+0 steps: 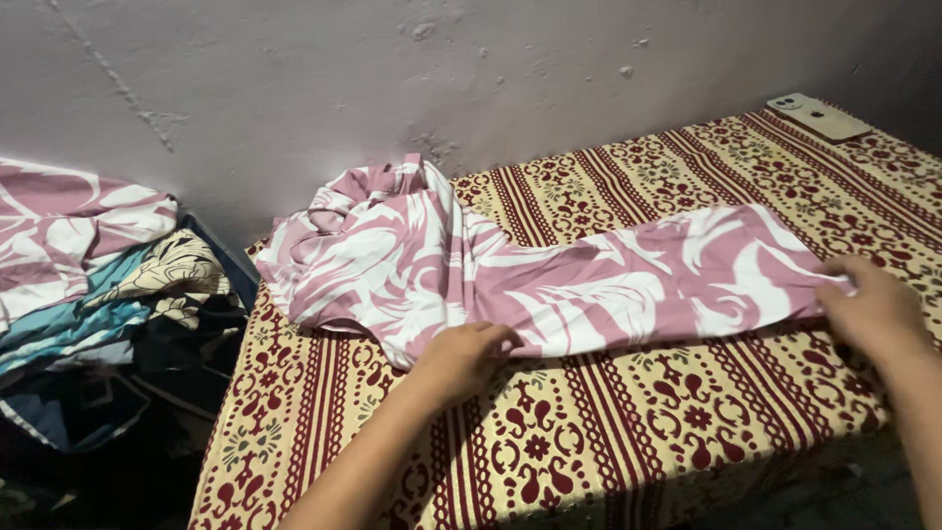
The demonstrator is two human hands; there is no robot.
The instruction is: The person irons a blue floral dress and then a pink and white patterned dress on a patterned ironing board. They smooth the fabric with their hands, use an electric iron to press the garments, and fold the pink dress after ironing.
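A pink cloth with white swirls [549, 275] lies across a bed covered by a cream sheet with dark red patterns [608, 432]. Its right part is flattened into a long strip; its left part is bunched up against the wall. My left hand [461, 358] grips the strip's near edge around the middle. At the strip's right end, my right hand [873, 309] pinches the corner of the cloth.
A phone [819, 116] lies at the bed's far right corner by the wall. Left of the bed is a heap of clothes [108, 285], with a pink-and-white piece on top and blue, dark and floral ones below. A rough pale wall [392, 69] runs behind.
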